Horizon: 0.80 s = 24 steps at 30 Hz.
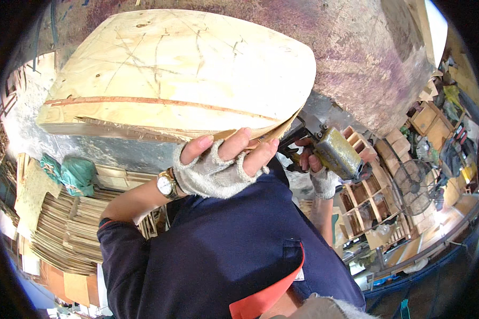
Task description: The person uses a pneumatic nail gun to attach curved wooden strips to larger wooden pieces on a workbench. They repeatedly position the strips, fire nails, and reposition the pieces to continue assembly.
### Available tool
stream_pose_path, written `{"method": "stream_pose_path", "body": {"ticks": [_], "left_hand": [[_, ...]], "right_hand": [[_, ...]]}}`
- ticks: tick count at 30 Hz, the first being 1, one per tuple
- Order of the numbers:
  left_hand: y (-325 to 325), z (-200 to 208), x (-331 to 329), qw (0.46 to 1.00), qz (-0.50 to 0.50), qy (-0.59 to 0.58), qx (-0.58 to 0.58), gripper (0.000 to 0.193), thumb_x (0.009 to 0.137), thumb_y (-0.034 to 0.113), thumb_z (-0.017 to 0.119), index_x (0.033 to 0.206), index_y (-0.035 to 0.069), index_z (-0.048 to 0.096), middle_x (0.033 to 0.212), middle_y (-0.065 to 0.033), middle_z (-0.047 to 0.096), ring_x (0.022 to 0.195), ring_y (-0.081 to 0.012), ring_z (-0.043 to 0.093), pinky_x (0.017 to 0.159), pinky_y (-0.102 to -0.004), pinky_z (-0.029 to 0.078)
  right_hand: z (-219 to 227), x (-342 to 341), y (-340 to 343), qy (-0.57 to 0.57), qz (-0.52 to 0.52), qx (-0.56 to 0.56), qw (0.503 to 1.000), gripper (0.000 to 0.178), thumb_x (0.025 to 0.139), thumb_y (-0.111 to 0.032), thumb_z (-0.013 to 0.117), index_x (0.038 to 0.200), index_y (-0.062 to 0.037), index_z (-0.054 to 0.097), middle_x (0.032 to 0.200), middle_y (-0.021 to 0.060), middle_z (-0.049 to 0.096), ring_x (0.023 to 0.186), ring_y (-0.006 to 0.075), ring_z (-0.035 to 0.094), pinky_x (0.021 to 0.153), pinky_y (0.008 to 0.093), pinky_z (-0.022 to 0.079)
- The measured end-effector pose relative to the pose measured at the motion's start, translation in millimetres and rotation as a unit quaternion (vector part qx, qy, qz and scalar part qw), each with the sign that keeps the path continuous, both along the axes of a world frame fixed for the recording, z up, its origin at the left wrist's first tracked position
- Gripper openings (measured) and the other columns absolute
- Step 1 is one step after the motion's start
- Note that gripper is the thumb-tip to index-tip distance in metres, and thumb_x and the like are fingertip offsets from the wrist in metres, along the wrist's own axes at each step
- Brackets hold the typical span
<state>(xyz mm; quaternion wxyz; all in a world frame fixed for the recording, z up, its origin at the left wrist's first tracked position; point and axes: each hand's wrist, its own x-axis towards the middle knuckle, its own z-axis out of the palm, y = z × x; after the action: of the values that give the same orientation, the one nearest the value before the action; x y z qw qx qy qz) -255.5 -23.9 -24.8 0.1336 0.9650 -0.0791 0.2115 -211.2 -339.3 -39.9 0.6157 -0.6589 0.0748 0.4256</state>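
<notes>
A pale curved plywood panel (197, 64), marked with pencil lines and a reddish strip, lies in front of me on a work surface. Its near edge is splintered. My left hand (223, 165), in a white fingerless glove and with a watch (165, 185) at the wrist, has its fingers curled against that near edge toward the right; the thumb is hidden. To the right, my right hand (318, 173), gloved the same way, is wrapped round the handle of a worn yellow-grey nail gun or stapler (338, 154). The tool's nose points at the panel's right corner, partly hidden.
Beyond the panel spreads a large stained, reddish-brown surface (367, 69). Stacked thin wood sheets (72, 223) and a green plastic bag (77, 175) are at the left. On the right stand a wooden compartment rack (370, 204), a round fan (415, 183) and assorted wood blocks.
</notes>
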Motion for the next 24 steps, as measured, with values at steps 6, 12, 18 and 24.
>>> {"method": "stream_pose_path", "body": {"ticks": [6, 12, 18, 24], "left_hand": [[8, 1, 17, 0.998, -0.030, -0.004, -0.061, 0.040, 0.078, 0.043, 0.088, 0.110, 0.026, 0.071, 0.113, 0.0143, 0.064, 0.113, -0.0118, 0.066, 0.111, -0.0443, 0.033], [36, 16, 66, 0.992, -0.095, 0.072, 0.031, 0.049, 0.084, 0.032, 0.076, 0.131, 0.017, 0.072, 0.124, -0.0011, 0.071, 0.118, -0.0222, 0.065, 0.109, -0.0471, 0.043], [49, 19, 122, 0.990, -0.109, 0.057, 0.070, 0.061, 0.082, 0.047, 0.077, 0.130, 0.011, 0.071, 0.119, -0.0074, 0.072, 0.108, -0.0265, 0.067, 0.095, -0.0445, 0.049], [52, 15, 137, 0.988, -0.120, 0.025, 0.089, 0.062, 0.082, 0.050, 0.076, 0.128, 0.010, 0.070, 0.115, -0.0088, 0.072, 0.109, -0.0264, 0.066, 0.089, -0.0429, 0.048]], "right_hand": [[12, 19, 18, 0.005, -0.046, -0.052, 0.998, 0.051, 0.097, -0.042, 0.075, 0.120, 0.0020, 0.065, 0.107, 0.0154, 0.073, 0.058, 0.0098, 0.056, 0.053, 0.0251, 0.045], [43, 80, 54, -0.019, -0.061, -0.077, 0.995, 0.031, 0.101, -0.019, 0.068, 0.122, 0.0025, 0.062, 0.102, 0.0167, 0.076, 0.052, 0.0093, 0.055, 0.047, 0.0262, 0.047], [55, 124, 70, -0.075, -0.034, -0.071, 0.994, 0.032, 0.100, -0.023, 0.072, 0.121, 0.0007, 0.067, 0.093, 0.0067, 0.078, 0.053, 0.0064, 0.057, 0.049, 0.0235, 0.049], [52, 138, 72, -0.074, -0.026, -0.052, 0.996, 0.035, 0.098, -0.026, 0.074, 0.121, -0.0009, 0.068, 0.089, 0.0062, 0.075, 0.054, 0.0069, 0.057, 0.048, 0.0249, 0.049]]}}
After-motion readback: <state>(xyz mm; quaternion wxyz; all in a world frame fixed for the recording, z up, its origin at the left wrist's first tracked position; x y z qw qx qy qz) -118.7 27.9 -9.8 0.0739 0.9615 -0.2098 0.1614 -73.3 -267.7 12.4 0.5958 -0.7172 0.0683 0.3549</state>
